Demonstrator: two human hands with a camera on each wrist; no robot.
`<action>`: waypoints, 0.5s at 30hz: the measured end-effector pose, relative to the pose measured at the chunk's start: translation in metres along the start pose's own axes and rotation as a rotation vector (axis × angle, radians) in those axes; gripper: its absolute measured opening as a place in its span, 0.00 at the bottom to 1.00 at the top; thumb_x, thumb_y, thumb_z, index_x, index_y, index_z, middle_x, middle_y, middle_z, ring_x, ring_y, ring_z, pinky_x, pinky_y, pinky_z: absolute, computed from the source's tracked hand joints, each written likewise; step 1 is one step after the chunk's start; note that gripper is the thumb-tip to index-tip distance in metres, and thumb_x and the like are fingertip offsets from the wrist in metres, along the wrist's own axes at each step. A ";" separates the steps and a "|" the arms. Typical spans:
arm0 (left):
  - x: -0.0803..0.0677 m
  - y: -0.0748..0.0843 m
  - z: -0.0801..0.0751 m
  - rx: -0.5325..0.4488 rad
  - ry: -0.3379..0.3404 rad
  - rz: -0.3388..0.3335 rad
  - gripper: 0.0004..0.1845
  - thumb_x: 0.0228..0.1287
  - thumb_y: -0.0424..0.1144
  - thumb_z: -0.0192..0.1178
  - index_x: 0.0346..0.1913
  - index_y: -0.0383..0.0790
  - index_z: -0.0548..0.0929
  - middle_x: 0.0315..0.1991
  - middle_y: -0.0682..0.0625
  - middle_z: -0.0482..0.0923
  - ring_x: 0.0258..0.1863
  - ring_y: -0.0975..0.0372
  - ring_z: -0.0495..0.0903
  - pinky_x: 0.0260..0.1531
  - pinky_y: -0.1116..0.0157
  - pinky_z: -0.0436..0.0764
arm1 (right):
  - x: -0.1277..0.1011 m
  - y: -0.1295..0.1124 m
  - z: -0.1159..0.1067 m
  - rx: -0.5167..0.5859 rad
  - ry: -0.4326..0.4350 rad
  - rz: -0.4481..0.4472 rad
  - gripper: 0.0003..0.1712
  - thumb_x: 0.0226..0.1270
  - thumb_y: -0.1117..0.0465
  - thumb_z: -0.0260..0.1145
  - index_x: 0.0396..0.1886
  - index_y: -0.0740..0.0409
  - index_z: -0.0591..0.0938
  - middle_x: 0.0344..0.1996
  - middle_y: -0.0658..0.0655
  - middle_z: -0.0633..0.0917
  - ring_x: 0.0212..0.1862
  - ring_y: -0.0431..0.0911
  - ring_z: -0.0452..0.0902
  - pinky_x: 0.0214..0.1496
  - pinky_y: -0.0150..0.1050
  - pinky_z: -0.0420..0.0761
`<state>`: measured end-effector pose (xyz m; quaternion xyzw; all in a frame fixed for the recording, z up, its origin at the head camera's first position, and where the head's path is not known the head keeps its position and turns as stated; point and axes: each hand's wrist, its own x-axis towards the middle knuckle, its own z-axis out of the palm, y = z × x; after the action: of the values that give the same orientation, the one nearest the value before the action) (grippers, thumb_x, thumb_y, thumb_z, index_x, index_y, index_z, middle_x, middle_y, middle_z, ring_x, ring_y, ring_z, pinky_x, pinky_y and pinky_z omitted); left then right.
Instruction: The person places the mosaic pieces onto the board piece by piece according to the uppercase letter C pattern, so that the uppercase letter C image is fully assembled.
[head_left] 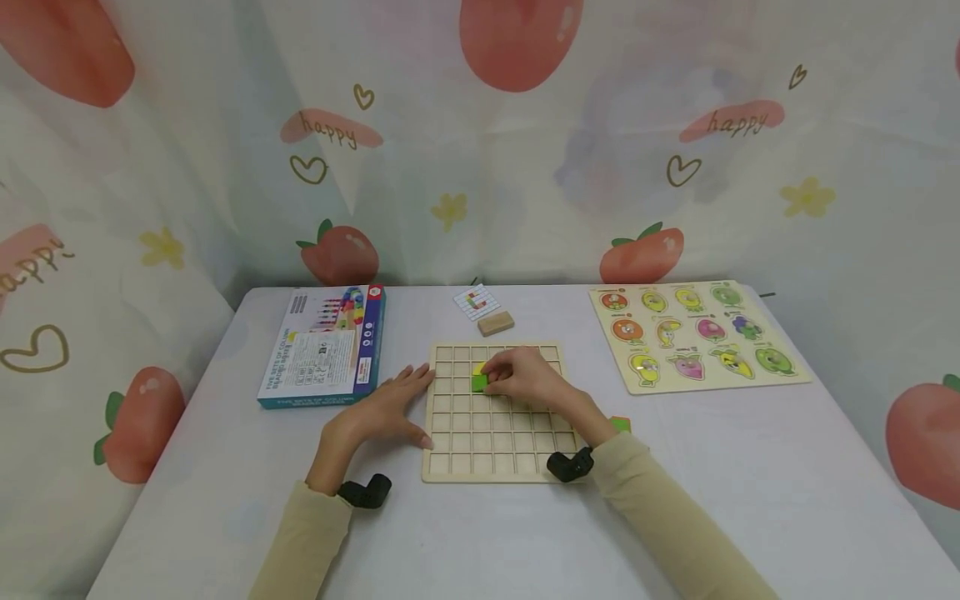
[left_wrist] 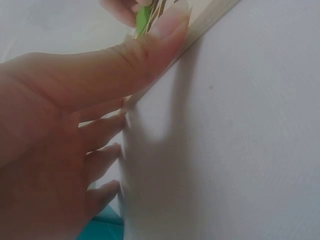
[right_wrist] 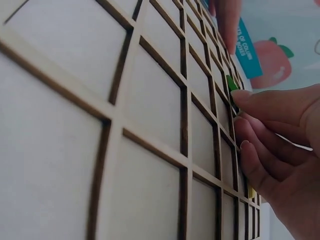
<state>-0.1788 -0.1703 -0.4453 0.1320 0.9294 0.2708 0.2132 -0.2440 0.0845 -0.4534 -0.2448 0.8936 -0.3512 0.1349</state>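
A wooden grid board (head_left: 491, 467) lies flat at the table's middle. My right hand (head_left: 517, 375) rests over its upper rows and pinches a green square block (head_left: 480, 382) sitting in a cell, beside a yellow block (head_left: 477, 368). In the right wrist view the green block (right_wrist: 231, 82) shows just past my curled fingertips (right_wrist: 245, 97) above the grid board (right_wrist: 150, 130). My left hand (head_left: 390, 408) lies flat with straight fingers against the board's left edge; the left wrist view shows its thumb (left_wrist: 150, 45) on the board's rim (left_wrist: 210, 22).
A blue game box (head_left: 326, 346) lies at the left. A pattern card (head_left: 476, 302) and a wooden block (head_left: 496, 322) sit behind the board. A fruit peg puzzle (head_left: 693, 333) lies at the right. Another green piece (head_left: 620, 423) peeks out beside my right forearm.
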 end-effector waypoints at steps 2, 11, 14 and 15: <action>0.000 0.000 0.000 -0.002 -0.002 -0.002 0.56 0.47 0.49 0.76 0.77 0.48 0.54 0.80 0.53 0.44 0.80 0.52 0.38 0.76 0.43 0.46 | -0.002 -0.002 -0.001 -0.006 -0.010 -0.003 0.15 0.55 0.62 0.75 0.43 0.59 0.86 0.30 0.50 0.85 0.32 0.39 0.77 0.39 0.32 0.79; 0.000 0.001 0.000 0.006 -0.004 -0.010 0.57 0.46 0.47 0.77 0.77 0.48 0.53 0.80 0.52 0.44 0.80 0.52 0.37 0.76 0.44 0.44 | -0.015 0.008 -0.010 -0.003 0.008 -0.040 0.13 0.59 0.63 0.71 0.45 0.57 0.85 0.35 0.49 0.87 0.37 0.38 0.80 0.44 0.33 0.81; 0.000 0.001 0.000 0.009 -0.002 -0.009 0.57 0.46 0.48 0.77 0.77 0.48 0.53 0.80 0.52 0.44 0.80 0.52 0.38 0.76 0.45 0.44 | -0.022 0.013 -0.014 0.001 0.018 -0.052 0.12 0.60 0.63 0.71 0.44 0.57 0.86 0.35 0.49 0.86 0.37 0.39 0.80 0.44 0.34 0.81; 0.000 0.001 0.001 0.009 0.000 -0.008 0.57 0.46 0.47 0.77 0.77 0.48 0.53 0.79 0.52 0.44 0.80 0.52 0.38 0.76 0.45 0.44 | -0.025 0.014 -0.015 0.001 0.022 -0.045 0.12 0.60 0.63 0.71 0.44 0.56 0.86 0.34 0.49 0.86 0.37 0.39 0.79 0.44 0.34 0.81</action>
<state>-0.1785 -0.1689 -0.4450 0.1294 0.9310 0.2660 0.2139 -0.2343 0.1152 -0.4503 -0.2608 0.8892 -0.3572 0.1174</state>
